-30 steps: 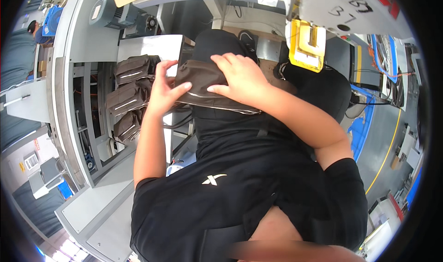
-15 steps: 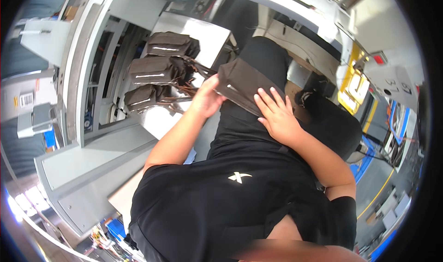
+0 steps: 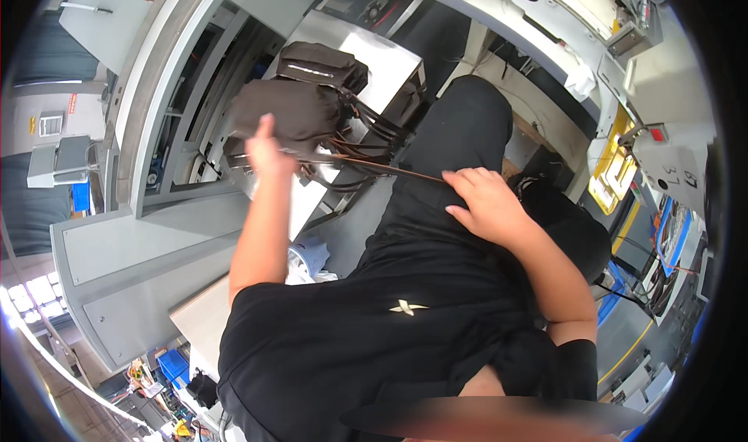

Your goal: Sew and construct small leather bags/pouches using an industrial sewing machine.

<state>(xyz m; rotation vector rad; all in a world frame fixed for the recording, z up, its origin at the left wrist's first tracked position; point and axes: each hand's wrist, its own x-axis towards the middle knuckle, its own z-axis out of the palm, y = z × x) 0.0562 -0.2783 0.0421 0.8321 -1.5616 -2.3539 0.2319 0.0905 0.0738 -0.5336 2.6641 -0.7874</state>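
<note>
At the left, a dark brown fabric piece (image 3: 284,113), pouch-like and smeared by motion, lies over a pile of similar pieces. My left hand (image 3: 270,160), also blurred, grips its near edge, with a finger or thumb across the top. Behind it sits another dark brown piece (image 3: 319,64) with a light strip on its side. Several thin dark straps trail from the pile toward my lap. One thin brown strap (image 3: 393,168) is stretched across my thigh. My right hand (image 3: 492,204) pinches its right end between thumb and fingers, above my lap.
The pile rests on a pale shiny bench (image 3: 389,49) at the left. A grey metal cabinet (image 3: 117,294) stands nearer on that side. Beside my left forearm is a blue-grey bin (image 3: 313,255) with white material in it. A machine with a yellow frame (image 3: 612,158) is at the right.
The brown piece has moved from my lap left onto the pile, carried by my left hand. My right hand has left its flat rest on the piece and now pinches a strap.
</note>
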